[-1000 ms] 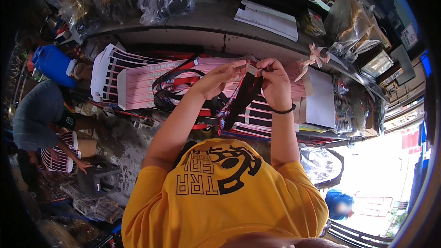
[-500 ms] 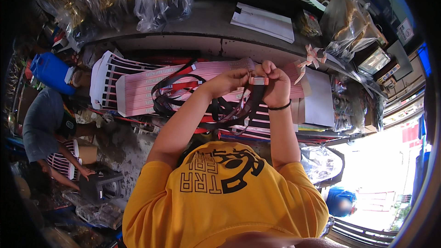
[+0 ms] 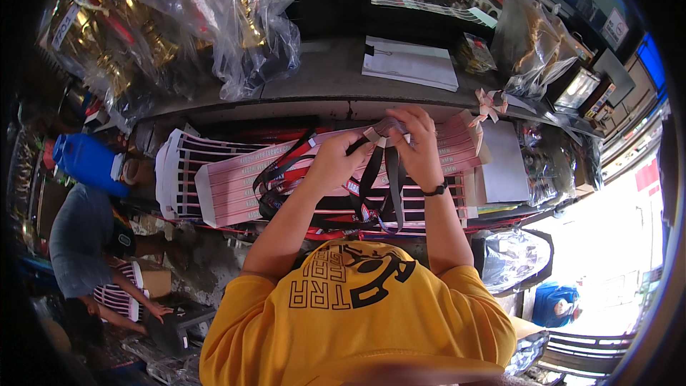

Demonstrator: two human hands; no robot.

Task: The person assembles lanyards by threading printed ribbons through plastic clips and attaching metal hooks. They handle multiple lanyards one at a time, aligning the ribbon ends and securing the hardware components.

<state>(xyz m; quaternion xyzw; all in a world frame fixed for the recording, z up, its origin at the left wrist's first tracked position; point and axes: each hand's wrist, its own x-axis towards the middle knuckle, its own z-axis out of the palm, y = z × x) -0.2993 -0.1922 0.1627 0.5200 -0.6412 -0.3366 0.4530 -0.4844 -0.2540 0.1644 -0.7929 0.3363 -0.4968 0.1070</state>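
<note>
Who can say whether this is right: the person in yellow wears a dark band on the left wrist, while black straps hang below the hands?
Wrong wrist: the head view shows the dark band on the right wrist. Black straps do hang below.

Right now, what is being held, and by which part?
The left hand and right hand hold a black strap at its upper part, loops hanging below.

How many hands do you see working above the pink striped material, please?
2: the left hand and, just right of it, the right hand, with black straps hanging below. None seems hidden.
</note>
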